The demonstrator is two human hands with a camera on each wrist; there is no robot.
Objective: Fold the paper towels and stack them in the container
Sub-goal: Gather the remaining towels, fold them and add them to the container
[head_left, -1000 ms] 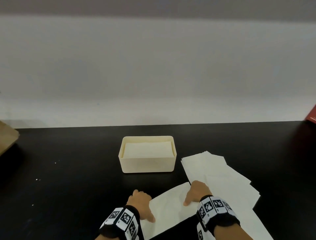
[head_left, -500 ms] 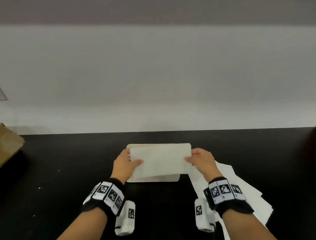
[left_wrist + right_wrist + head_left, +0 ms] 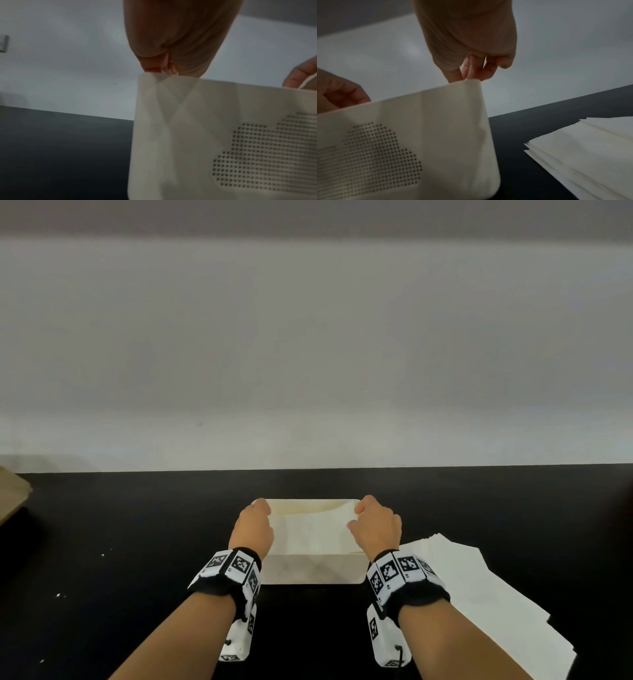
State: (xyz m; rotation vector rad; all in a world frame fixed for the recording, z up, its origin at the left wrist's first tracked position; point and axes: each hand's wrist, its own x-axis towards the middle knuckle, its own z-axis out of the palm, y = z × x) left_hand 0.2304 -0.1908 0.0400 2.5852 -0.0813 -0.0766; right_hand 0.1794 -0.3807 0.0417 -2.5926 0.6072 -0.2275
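Note:
A cream container (image 3: 313, 571) with a dotted front wall (image 3: 188, 135) (image 3: 436, 135) stands on the black table. A folded white paper towel (image 3: 310, 532) lies in its opening. My left hand (image 3: 255, 523) is at the towel's left end and my right hand (image 3: 375, 525) at its right end. Both hands curl down over the rim, thumb and fingers drawn together on the towel's ends. In the wrist views the left fingers (image 3: 163, 67) and right fingers (image 3: 471, 70) dip behind the rim, so their tips are hidden.
A loose pile of unfolded paper towels (image 3: 479, 594) (image 3: 590, 155) lies on the table just right of the container. A brown object (image 3: 12, 498) sits at the table's far left edge. A pale wall runs behind the table (image 3: 120, 542).
Both hands lifted the folded towel off the table, carried it forward over the container and lowered it into the opening.

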